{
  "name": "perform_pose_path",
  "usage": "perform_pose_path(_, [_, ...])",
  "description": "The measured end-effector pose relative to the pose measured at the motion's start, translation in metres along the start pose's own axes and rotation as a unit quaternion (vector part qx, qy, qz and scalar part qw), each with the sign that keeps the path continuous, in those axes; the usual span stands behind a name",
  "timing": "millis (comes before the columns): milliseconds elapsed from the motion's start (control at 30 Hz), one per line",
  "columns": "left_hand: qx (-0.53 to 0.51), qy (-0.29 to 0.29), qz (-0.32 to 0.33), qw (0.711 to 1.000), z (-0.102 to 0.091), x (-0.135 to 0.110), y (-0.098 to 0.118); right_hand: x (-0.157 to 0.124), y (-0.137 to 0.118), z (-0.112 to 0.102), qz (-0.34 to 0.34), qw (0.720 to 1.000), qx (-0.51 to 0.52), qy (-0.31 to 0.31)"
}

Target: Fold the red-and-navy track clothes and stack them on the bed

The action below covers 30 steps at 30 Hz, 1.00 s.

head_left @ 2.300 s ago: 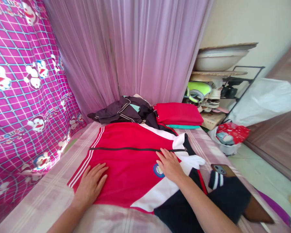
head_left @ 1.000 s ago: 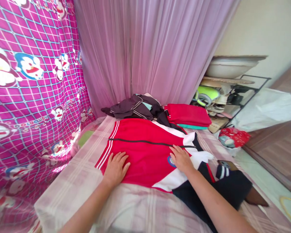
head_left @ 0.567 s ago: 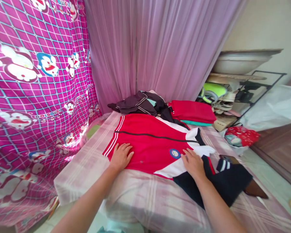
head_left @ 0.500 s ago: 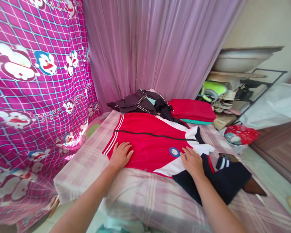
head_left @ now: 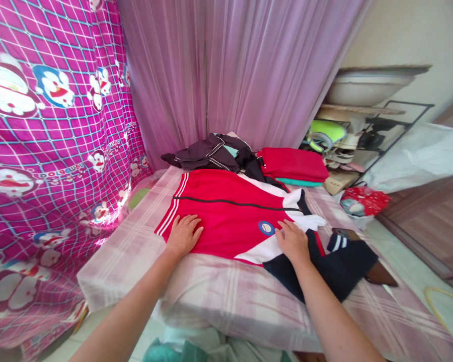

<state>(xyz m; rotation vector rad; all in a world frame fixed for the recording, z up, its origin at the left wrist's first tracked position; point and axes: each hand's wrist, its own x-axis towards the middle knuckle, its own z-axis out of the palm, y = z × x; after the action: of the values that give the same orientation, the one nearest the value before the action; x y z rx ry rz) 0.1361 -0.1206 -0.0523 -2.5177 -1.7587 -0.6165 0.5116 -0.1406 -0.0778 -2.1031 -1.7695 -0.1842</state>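
- Working from afar through the head camera, I am resting my left hand (head_left: 181, 237) near the striped hem of a red, white and black zip-up jacket (head_left: 219, 229), its fingers (head_left: 191, 222) lying flat and released.
- I am laying my right hand (head_left: 295, 244) towards the collar end, its fingers also released, loosely spread just beside a round blue badge (head_left: 266, 228).
- The jacket is lying front up on plaid cloth (head_left: 226, 296) under both hands' fingers, its dark zipper (head_left: 230, 202) running beyond the fingertips.
- A dark sleeve (head_left: 335, 271) is stretching right of my right fingers, a phone (head_left: 348, 234) showing beside its striped cuff.
- Beyond all the fingers, dark clothing (head_left: 200, 157) is lying crumpled next to a folded red stack (head_left: 294, 164).
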Motion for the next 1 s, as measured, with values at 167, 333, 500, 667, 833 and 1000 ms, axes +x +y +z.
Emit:
perform_pose_path(167, [0.001,0.002,0.002,1.0,0.0,0.0,0.0,0.0,-0.001,0.0,0.01,1.0,0.003,0.005])
perform_pose_path(333, [0.001,0.003,0.0,1.0,0.0,-0.001,0.0,0.0,-0.002,0.0,0.009,1.0,0.005,0.003])
perform_pose_path(500, [0.001,-0.002,-0.005,1.0,0.0,-0.002,0.001,0.0,-0.001,0.002,0.009,1.0,-0.003,-0.001])
perform_pose_path(667, [-0.001,0.013,0.004,1.0,0.001,-0.003,0.0,-0.002,0.002,0.004,-0.002,1.0,0.003,0.014])
perform_pose_path(833, [0.005,0.011,0.007,1.0,0.001,-0.004,-0.001,-0.004,0.005,0.006,-0.017,1.0,0.0,0.019])
perform_pose_path(1000, [0.013,0.018,0.015,1.0,0.002,-0.006,-0.003,-0.008,0.01,0.011,-0.031,0.999,0.008,0.023])
